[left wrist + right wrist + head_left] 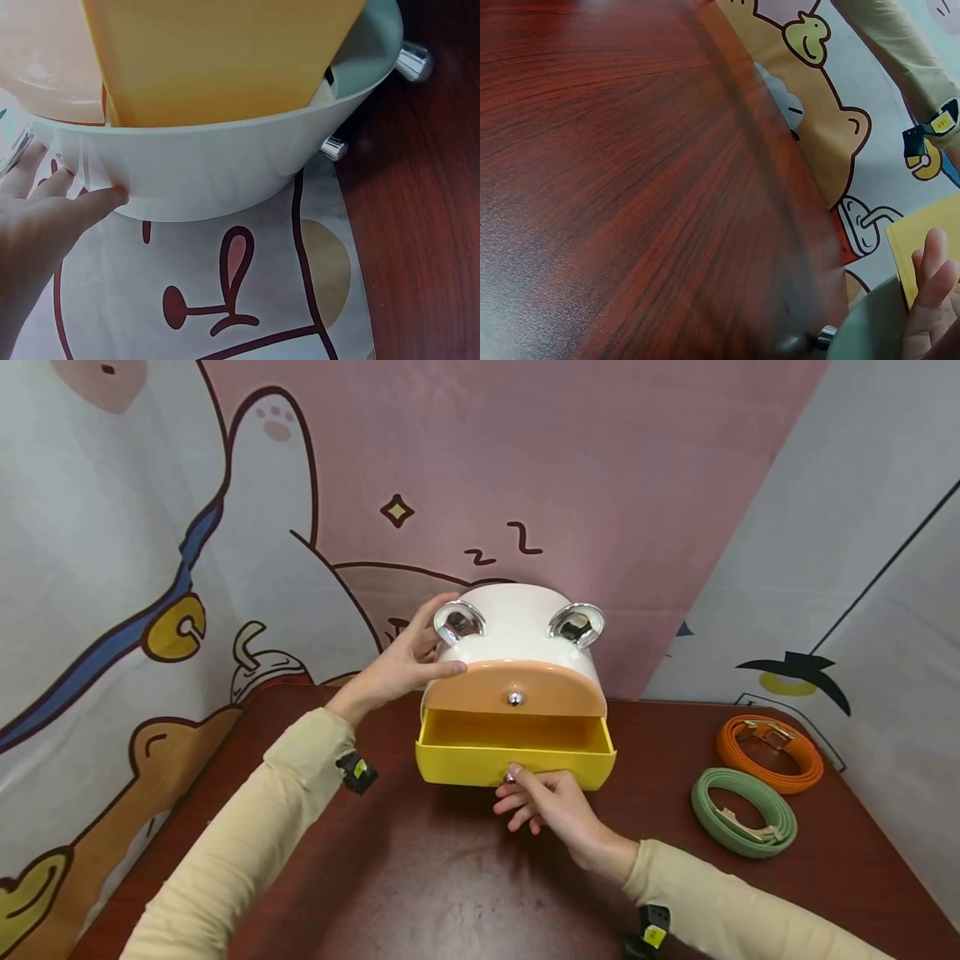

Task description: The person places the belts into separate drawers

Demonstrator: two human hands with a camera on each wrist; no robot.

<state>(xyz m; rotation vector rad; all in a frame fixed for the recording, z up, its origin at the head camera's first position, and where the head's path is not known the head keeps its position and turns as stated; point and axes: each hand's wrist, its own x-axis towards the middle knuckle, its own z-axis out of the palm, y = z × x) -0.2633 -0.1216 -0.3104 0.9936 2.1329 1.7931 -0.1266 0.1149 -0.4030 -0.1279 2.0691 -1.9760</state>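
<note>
A frog-faced white drawer box (517, 610) with two chrome eyes stands on the table against the back cloth. Its lower yellow drawer (465, 764) is pulled out, and the visible part of its inside is bare. Above it, the peach upper drawer (487, 689) is closed. My left hand (408, 656) rests on the box's left side beside one eye, thumb near the front rim; in the left wrist view the thumb touches the white shell (217, 172). With thumb and fingers, my right hand (555, 810) pinches the small round knob (510, 778) of the yellow drawer.
To the right on the dark red wooden table (450, 893) lie a coiled orange belt (806, 768) and a coiled green belt (708, 814). A cartoon-printed cloth (585, 485) hangs behind and along the sides. Chrome feet (415, 61) support the box.
</note>
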